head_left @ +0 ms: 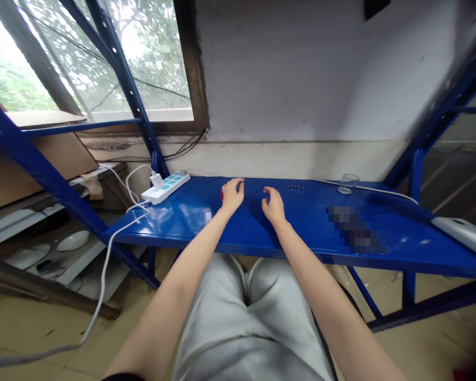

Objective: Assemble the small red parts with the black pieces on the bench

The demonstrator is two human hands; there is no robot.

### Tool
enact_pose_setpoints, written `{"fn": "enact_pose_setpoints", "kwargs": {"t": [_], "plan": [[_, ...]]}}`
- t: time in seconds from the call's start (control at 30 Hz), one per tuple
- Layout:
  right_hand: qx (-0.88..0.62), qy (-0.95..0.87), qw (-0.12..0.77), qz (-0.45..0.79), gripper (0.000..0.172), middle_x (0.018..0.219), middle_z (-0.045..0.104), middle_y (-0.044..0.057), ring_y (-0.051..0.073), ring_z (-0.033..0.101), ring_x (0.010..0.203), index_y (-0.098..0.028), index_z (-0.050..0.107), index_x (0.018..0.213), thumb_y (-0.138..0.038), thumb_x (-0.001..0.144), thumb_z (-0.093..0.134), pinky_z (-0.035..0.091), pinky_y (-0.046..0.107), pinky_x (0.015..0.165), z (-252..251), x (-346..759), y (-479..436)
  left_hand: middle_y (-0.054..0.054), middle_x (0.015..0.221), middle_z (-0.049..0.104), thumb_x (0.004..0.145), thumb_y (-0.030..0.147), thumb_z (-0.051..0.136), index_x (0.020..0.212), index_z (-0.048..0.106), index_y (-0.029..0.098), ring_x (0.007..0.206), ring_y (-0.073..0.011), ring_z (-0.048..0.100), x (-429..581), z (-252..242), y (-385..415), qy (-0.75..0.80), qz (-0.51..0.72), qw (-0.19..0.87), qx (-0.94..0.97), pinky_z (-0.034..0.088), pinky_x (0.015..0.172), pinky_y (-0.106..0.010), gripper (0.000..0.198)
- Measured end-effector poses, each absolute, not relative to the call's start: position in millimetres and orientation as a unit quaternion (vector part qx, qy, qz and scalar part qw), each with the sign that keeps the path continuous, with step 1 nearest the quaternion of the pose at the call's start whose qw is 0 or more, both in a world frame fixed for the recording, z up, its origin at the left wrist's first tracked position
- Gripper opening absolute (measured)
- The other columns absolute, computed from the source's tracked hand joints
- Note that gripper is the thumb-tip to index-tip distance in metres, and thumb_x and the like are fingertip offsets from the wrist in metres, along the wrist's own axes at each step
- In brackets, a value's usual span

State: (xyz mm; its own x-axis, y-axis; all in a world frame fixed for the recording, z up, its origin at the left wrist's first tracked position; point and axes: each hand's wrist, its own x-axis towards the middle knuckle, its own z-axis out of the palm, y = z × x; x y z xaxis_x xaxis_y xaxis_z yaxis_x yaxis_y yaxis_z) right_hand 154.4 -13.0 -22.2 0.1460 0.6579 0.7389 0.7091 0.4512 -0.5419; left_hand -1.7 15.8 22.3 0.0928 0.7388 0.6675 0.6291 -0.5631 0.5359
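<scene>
My left hand (232, 196) is over the blue table (182, 219) with its fingers curled. At its outer side shows a small red object (222, 194), mostly hidden by the hand, which seems to be closed around it. To the right, my right hand (273, 205) hovers just above the tabletop. Its thumb and fingers are apart, with nothing visible between them. Several tiny metal pieces (296, 188) stand in short rows just beyond and right of my right hand. The two hands do not touch each other.
A white power strip (166, 188) with a plug and cable lies at the left end. A clear glass cup (348, 184) stands at the back right. Nearer is a blurred dark item (355, 230); a white device (466, 235) sits at the right edge. Blue posts frame both sides.
</scene>
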Motion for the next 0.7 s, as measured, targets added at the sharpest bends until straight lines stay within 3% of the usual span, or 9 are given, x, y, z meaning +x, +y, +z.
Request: {"fn": "enact_pose_setpoints", "kwargs": {"t": [0.17,0.7], "plan": [[-0.531,-0.651,0.543,-0.008,0.04,0.1,0.061,0.012,0.024,0.055,0.097,-0.017,0.052,0.109,-0.012,0.07,0.041,0.041,0.045,0.09,-22.7,154.4,-13.3,-0.006,0.089,0.066,0.087,0.027,0.038,0.094,0.059,0.017,0.084,-0.0141,0.06,-9.4,-5.6,-4.6,0.46,0.58,0.102,0.664,0.043,0.084,-0.027,0.024],[-0.538,-0.649,0.538,-0.007,0.037,0.097,0.062,0.011,0.025,0.055,0.096,-0.017,0.054,0.107,-0.013,0.072,0.041,0.044,0.044,0.085,-23.1,154.2,-14.5,-0.003,0.074,0.064,0.087,0.033,0.035,0.081,0.059,0.018,0.071,-0.0123,0.06,-17.3,-6.8,-7.8,0.501,0.6,0.153,0.605,0.044,0.07,-0.023,0.029]]}}
